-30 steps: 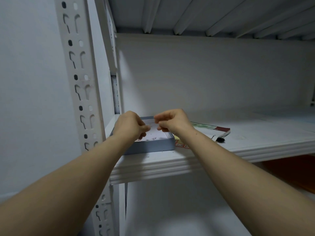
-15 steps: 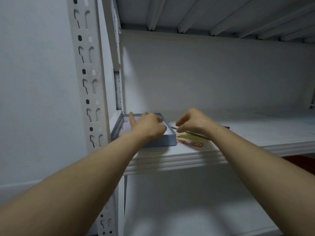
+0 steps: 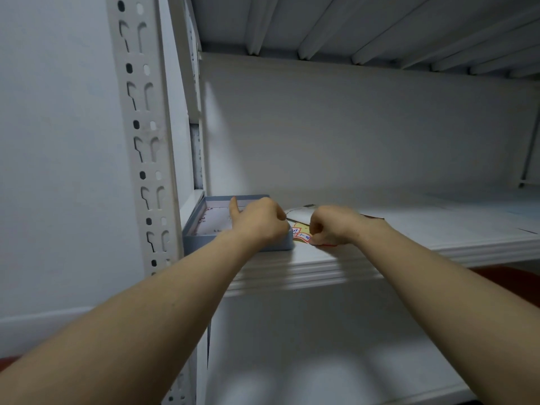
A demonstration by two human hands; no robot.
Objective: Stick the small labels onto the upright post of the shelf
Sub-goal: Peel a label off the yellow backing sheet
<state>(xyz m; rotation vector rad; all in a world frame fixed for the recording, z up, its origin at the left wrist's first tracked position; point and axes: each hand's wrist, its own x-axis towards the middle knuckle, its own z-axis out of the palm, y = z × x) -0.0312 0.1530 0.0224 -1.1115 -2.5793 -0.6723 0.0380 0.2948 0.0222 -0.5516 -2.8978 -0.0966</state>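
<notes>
One finger of my left hand [image 3: 260,222] points into the blue tray [image 3: 204,240], others curled; my right hand [image 3: 333,226] pinches the label sheet [image 3: 301,233].

Upright post [image 3: 140,141]: painted metal, matt white, punched with slots, faintly scuffed around some holes. Shelf board [image 3: 423,226]: smooth white coating with a dull sheen, ribbed along the front edge. Shallow box [image 3: 198,244]: blue-grey, matt, smooth walls (card or plastic, cannot tell which). Label sheet [image 3: 301,233]: thin paper, printed, slightly glossy. Wall [image 3: 58,141]: smooth matt paint.
</notes>
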